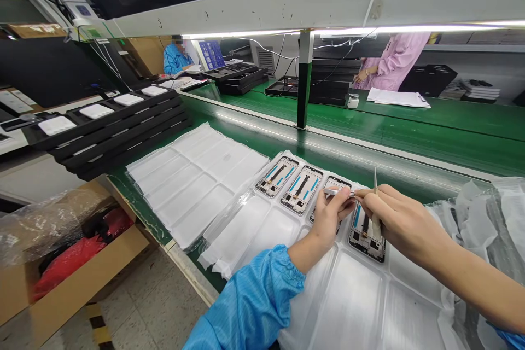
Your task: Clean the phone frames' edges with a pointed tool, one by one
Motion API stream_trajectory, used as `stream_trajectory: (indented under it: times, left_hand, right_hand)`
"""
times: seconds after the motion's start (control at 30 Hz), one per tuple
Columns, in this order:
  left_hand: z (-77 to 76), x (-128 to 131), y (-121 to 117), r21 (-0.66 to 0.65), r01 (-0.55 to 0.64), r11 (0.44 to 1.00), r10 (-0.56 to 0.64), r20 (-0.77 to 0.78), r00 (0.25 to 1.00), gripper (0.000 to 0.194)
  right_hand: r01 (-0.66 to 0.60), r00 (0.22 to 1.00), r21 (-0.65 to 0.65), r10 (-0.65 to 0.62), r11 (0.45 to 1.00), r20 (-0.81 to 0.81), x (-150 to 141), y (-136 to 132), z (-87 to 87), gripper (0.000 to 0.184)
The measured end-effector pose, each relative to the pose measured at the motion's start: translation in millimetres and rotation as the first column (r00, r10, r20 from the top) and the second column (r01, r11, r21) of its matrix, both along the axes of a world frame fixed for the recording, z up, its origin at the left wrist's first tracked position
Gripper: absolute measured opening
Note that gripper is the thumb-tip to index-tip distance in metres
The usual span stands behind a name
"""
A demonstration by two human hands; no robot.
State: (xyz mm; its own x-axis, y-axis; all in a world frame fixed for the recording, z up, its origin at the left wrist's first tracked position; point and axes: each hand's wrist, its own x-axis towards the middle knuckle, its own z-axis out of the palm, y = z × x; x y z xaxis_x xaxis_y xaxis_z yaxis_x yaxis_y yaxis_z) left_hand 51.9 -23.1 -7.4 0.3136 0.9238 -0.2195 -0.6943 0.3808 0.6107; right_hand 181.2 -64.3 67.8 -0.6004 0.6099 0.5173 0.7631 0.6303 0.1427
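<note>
Over a clear plastic tray, both my hands meet above a row of phone mid-frames. My left hand pinches a small, thin, light-coloured piece; its exact kind is too small to tell. With fingers closed, my right hand grips slim pointed tweezers, the tip upward, and its fingertips touch the left ones. Beneath my right hand lies one phone frame. Another frame is partly hidden by my left hand. Further left, two frames with blue strips lie uncovered in their compartments.
A second tray covered in white sheet lies left. Crumpled clear and white packaging sits at right. Stacked black trays and an open carton flank the bench. A post supports the overhead shelf. Two people work beyond.
</note>
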Motion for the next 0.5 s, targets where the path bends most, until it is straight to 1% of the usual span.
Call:
stream_trajectory:
  times: [0.07, 0.23, 0.33, 0.4, 0.5]
  left_hand:
    - [0.5, -0.2, 0.0, -0.002, 0.004, 1.0, -0.004, 0.003, 1.0, 0.058]
    - [0.7, 0.2, 0.2, -0.006, 0.014, 1.0, -0.014, 0.029, 0.999, 0.053]
    - [0.9, 0.1, -0.2, 0.002, 0.013, 1.0, -0.013, 0.047, 0.999, 0.051]
    - [1.2, -0.4, -0.5, 0.012, 0.015, 1.0, -0.016, 0.053, 0.998, 0.05]
    - [2.2, -1.4, -0.7, 0.017, 0.028, 0.999, -0.029, 0.039, 0.999, 0.051]
  right_hand:
    - [-0.014, 1.0, 0.005, 0.014, 1.0, -0.007, 1.0, 0.8, -0.8, 0.032]
    - [-0.001, 1.0, 0.025, 0.001, 1.0, -0.016, 2.2, 1.2, -3.8, 0.031]
    - [-0.001, 0.999, 0.034, 0.003, 0.999, -0.048, 2.1, 1.3, -6.1, 0.031]
    - [0.0, 0.994, -0.008, 0.0, 1.0, -0.107, 1.5, 1.8, -7.2, 0.028]
    - [0.031, 0.953, -0.113, -0.064, 0.993, -0.298, 1.2, 3.5, -7.3, 0.022]
